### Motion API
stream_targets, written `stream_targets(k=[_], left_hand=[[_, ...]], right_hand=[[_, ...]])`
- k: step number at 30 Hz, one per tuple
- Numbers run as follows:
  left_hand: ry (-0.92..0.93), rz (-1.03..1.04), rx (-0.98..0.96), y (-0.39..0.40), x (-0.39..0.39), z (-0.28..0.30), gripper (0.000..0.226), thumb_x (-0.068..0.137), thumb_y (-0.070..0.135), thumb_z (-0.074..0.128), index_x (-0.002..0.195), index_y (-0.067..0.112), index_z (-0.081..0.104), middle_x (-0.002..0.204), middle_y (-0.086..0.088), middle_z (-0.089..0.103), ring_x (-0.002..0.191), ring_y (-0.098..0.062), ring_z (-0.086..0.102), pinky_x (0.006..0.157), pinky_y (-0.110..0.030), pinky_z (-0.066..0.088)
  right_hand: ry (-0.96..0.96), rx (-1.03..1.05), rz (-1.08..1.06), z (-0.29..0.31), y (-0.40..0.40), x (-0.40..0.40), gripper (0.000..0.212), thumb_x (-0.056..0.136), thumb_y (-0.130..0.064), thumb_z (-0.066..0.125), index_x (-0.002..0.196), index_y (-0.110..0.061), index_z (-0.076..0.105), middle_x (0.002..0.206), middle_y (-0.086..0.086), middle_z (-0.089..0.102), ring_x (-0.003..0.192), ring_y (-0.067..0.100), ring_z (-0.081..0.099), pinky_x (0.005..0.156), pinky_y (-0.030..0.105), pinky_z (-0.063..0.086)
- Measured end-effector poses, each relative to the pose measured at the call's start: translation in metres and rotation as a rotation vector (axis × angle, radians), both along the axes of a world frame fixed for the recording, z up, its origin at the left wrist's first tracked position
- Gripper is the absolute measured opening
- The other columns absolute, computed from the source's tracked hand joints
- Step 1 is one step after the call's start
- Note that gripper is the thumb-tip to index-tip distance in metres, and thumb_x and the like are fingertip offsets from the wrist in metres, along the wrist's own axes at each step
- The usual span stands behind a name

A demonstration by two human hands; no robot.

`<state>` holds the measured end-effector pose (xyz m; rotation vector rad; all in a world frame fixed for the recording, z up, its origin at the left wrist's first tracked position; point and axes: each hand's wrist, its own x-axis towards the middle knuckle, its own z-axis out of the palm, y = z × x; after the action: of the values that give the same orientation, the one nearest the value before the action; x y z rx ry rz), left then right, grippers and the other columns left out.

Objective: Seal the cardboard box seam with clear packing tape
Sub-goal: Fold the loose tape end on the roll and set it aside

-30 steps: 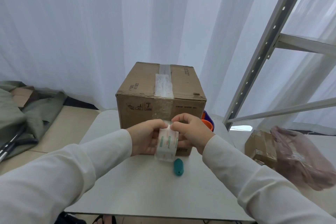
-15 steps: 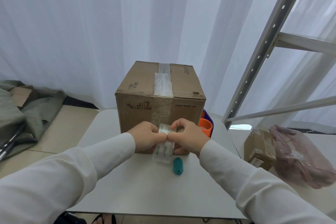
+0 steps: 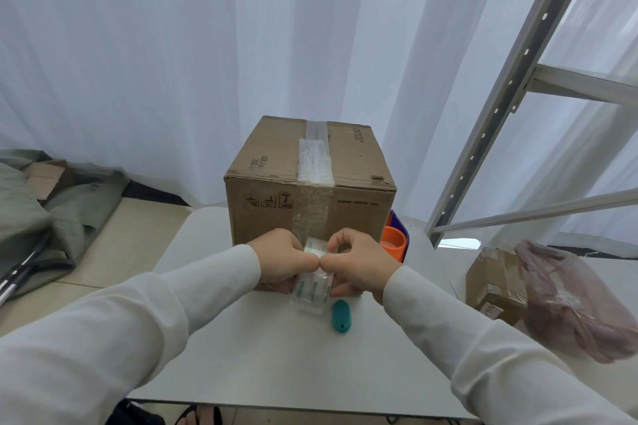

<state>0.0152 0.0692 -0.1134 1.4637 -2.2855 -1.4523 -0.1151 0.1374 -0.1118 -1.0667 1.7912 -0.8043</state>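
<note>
A brown cardboard box stands on the white table. Clear tape runs along its top seam and down over the front face. Low in front of the box I hold a roll of clear packing tape with green and red print between both hands. My left hand and my right hand meet thumb to thumb on top of the roll, pinching the tape where it leaves the roll and rises to the box front. The fingers hide most of the roll.
A teal oval object lies on the table just right of the roll. An orange and purple container peeks out behind the box's right side. A metal shelf frame, a small carton and a pink bag stand at right.
Both hands have drawn closer together on the tape roll, thumbs now touching at its top. The roll sits slightly lower, and a stretch of tape shows between it and the box front.
</note>
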Motion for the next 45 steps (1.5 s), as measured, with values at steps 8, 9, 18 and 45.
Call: stream_targets(k=[8,9,18,45], left_hand=[[0.061,-0.008,0.149,-0.002,0.004,0.003,0.020,0.090,0.012,0.045,0.085,0.002,0.063,0.081,-0.015,0.066,0.063,-0.017,0.065,0.054,-0.020,0.057],[0.068,-0.007,0.161,-0.002,0.005,0.003,0.022,0.090,0.011,0.044,0.081,0.003,0.062,0.080,-0.015,0.066,0.064,-0.017,0.065,0.058,-0.022,0.058],[0.321,0.063,0.368,0.001,0.006,0.005,0.028,0.092,0.007,0.038,0.082,0.001,0.063,0.071,-0.012,0.069,0.059,-0.017,0.069,0.058,-0.024,0.060],[0.225,0.108,0.303,0.005,-0.009,0.005,0.014,0.091,0.010,0.050,0.083,0.002,0.058,0.081,-0.016,0.065,0.074,-0.024,0.067,0.058,-0.025,0.059]], right_hand=[[-0.041,0.001,0.018,0.006,0.004,-0.001,0.017,0.082,-0.006,0.057,0.096,-0.016,0.054,0.082,0.009,0.064,0.051,0.012,0.065,0.045,0.019,0.052],[-0.051,0.002,0.023,0.007,0.005,-0.002,0.017,0.083,-0.005,0.056,0.096,-0.015,0.055,0.082,0.009,0.064,0.051,0.011,0.065,0.045,0.018,0.052],[-0.162,-0.085,-0.097,0.015,0.004,-0.012,0.022,0.089,-0.002,0.045,0.083,-0.013,0.063,0.064,0.005,0.069,0.057,0.017,0.069,0.056,0.028,0.060],[-0.008,-0.089,-0.062,0.008,0.005,-0.008,0.013,0.085,-0.009,0.055,0.086,-0.022,0.054,0.090,0.002,0.058,0.079,0.017,0.062,0.057,0.021,0.055]])
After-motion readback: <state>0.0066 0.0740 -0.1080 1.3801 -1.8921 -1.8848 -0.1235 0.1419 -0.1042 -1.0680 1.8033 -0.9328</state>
